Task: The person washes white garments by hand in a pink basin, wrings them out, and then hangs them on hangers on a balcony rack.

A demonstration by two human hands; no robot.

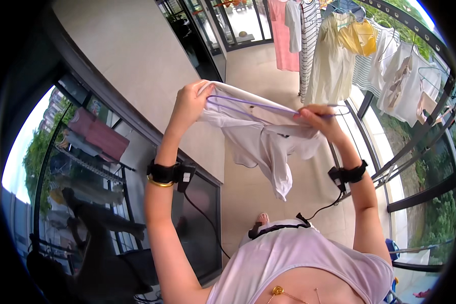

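Observation:
Both arms reach forward with a white garment (262,138) stretched between the hands. My left hand (193,99) is closed on one upper edge of the cloth, which is pulled taut. A purple clothes hanger (247,102) runs along the garment's opening, one end of it inside the cloth close to my left fingers. My right hand (321,118) grips the hanger at its other side, its thumb against the fabric. The hanger's hook sticks out to the right beyond that hand. Below, the rest of the garment hangs in loose folds; its shape is hard to tell.
At the upper right, a metal drying rail (406,22) carries several clothes on hangers, among them a yellow garment (359,37) and a pink dress (284,36). Windows line the right side. A beige wall (133,49) and dark glass stand to the left, above a tiled floor (247,197).

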